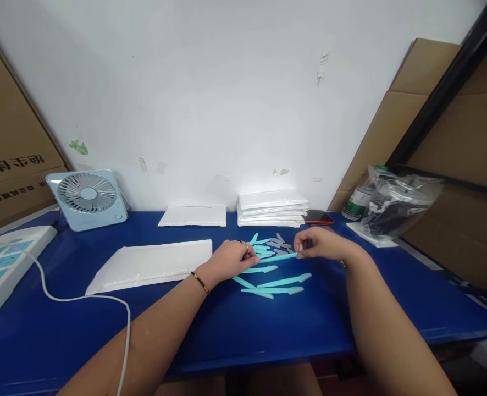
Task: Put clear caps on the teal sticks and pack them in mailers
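A slim turquoise eyebrow razor [280, 257] is stretched level between my two hands, just above the table. My left hand [235, 257] pinches its left end, and my right hand [316, 243] has the other end between thumb and fingertips. Below it on the blue table lie several loose turquoise razors [282, 290], some crossing each other. Another turquoise razor [264, 269] rests just under the held one. Behind my hands is a small pile of turquoise razors [264, 250], with grey-purple razors [280, 240] beside it.
A white padded mailer [156, 264] lies left of my left hand. At the wall are another mailer [193, 215], a stack of mailers [271, 208] and a phone [319, 217]. A fan [89, 197], power strip [15, 253] and white cable [117, 298] occupy the left; a bottle [358, 201] and plastic bag [400, 201], the right.
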Demonstrator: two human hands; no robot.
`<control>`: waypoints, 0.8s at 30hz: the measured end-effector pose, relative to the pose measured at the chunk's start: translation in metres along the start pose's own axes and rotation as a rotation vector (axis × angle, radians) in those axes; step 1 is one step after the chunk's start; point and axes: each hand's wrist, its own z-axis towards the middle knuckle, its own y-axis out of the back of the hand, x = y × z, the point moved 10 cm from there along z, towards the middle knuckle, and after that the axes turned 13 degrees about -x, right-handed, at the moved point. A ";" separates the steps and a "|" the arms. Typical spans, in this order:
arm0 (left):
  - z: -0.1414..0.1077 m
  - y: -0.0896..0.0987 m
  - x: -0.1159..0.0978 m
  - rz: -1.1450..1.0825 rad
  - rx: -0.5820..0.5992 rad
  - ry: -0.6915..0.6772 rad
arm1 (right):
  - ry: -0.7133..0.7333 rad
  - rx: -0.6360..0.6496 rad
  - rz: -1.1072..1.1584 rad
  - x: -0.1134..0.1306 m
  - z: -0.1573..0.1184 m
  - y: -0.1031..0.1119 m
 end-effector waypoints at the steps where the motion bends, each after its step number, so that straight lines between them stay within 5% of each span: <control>1: 0.000 0.002 0.000 -0.006 -0.017 0.017 | 0.000 -0.067 0.030 0.003 0.000 0.008; 4: 0.002 0.010 0.000 -0.007 -0.078 0.054 | 0.038 -0.199 0.136 0.019 0.003 0.016; 7: 0.004 0.011 0.001 0.064 -0.082 0.029 | 0.047 -0.198 0.203 0.027 0.011 0.003; 14: 0.004 0.023 0.018 0.123 -0.198 0.085 | -0.015 -0.234 0.333 0.007 0.025 -0.007; 20: 0.007 0.013 0.014 0.183 -0.139 0.034 | 0.022 -0.236 0.428 0.016 0.028 -0.014; 24: 0.005 0.017 0.027 0.246 -0.139 0.089 | -0.027 -0.245 0.398 0.001 0.029 -0.011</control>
